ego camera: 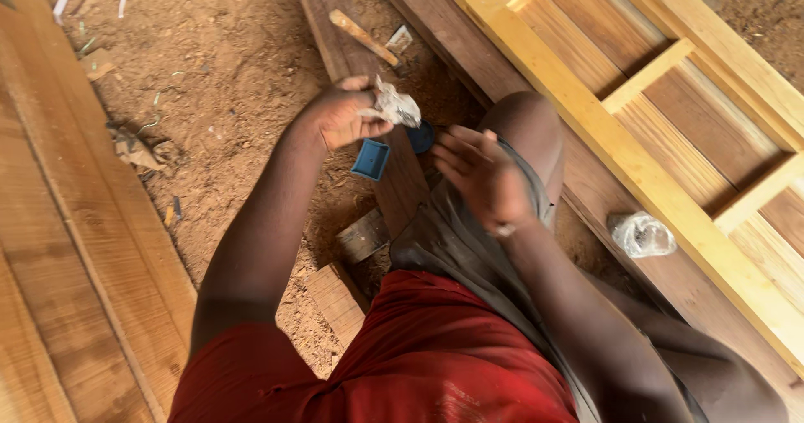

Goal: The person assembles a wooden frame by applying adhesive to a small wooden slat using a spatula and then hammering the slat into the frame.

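My left hand (339,115) is raised above a dark plank and pinches a crumpled whitish wad (394,105) between thumb and fingers. My right hand (479,174) hovers just to its right with flat, spread fingers and holds nothing. It is above my bent knee (523,121). Below the left hand a small blue square box (370,159) lies on the dark plank (394,180). A dark blue round piece (420,136) shows beside it, partly hidden by the wad and my right hand.
A yellow wooden frame (636,130) with slats lies at the right over dark boards. A crumpled clear plastic bag (641,234) rests beside it. A wood-handled tool (364,36) lies on the plank farther off. Light planks (75,247) run along the left, and wood offcuts (362,237) sit on the dirt.
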